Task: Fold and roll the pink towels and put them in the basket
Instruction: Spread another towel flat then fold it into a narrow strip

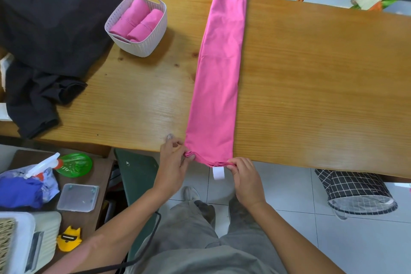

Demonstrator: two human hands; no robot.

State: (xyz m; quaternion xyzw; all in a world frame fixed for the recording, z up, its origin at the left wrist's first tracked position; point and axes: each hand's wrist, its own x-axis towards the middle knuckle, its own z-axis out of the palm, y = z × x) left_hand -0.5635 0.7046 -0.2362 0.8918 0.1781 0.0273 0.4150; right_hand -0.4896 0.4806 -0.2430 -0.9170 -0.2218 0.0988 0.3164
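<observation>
A pink towel [219,78], folded into a long narrow strip, lies across the wooden table [311,78] from the far edge to the near one. The left hand [174,160] pinches its near left corner; the right hand [245,177] pinches the near right corner, and a white tag [218,173] hangs between them. To the left stands a white basket [142,44] with two rolled towels [138,21] side by side. Black cloth [44,35] covers the table's left end.

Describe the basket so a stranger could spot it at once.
On the wooden table, look to the far left, beside the black cloth. The basket is white, perforated plastic with handle slots, the only container on the table, holding two rolled pink towels.
</observation>
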